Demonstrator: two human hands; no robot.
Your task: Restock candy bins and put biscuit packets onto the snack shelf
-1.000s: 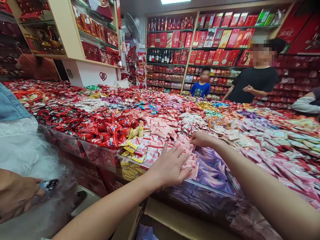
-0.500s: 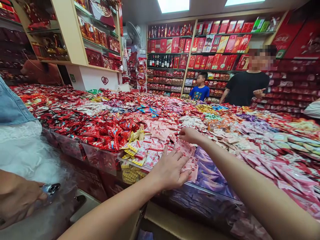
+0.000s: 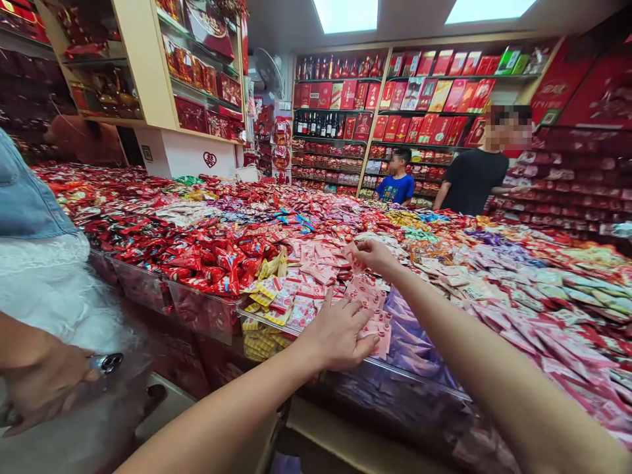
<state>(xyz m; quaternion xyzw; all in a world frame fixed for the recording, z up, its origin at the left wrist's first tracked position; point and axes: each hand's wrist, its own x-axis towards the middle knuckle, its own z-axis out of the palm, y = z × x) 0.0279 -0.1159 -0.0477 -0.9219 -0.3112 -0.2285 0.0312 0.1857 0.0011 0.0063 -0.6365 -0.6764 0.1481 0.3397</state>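
My left hand (image 3: 340,332) lies palm down, fingers spread, on small pink and white candy packets at the front edge of a clear plastic bin (image 3: 276,327). Farther in, my right hand (image 3: 375,255) pinches a pink candy packet (image 3: 356,258), lifted slightly above the pile. Below it lie more pink packets (image 3: 368,289) with red print. Purple packets (image 3: 409,329) fill the space to the right, under my right forearm. Left of my left hand are yellow-checked packets (image 3: 264,296).
Red candy packets (image 3: 197,260) spread over the bins at left. At the left edge stands a person in a white skirt (image 3: 44,283), holding a phone (image 3: 106,362). Two people stand across the display, one in a blue shirt (image 3: 395,187), one in black (image 3: 474,181). Shelves (image 3: 368,138) line the back.
My right hand now has a pink candy packet between its fingers, raised a little from the pile. My left hand has stayed in place. The person in black has turned and shifted left.
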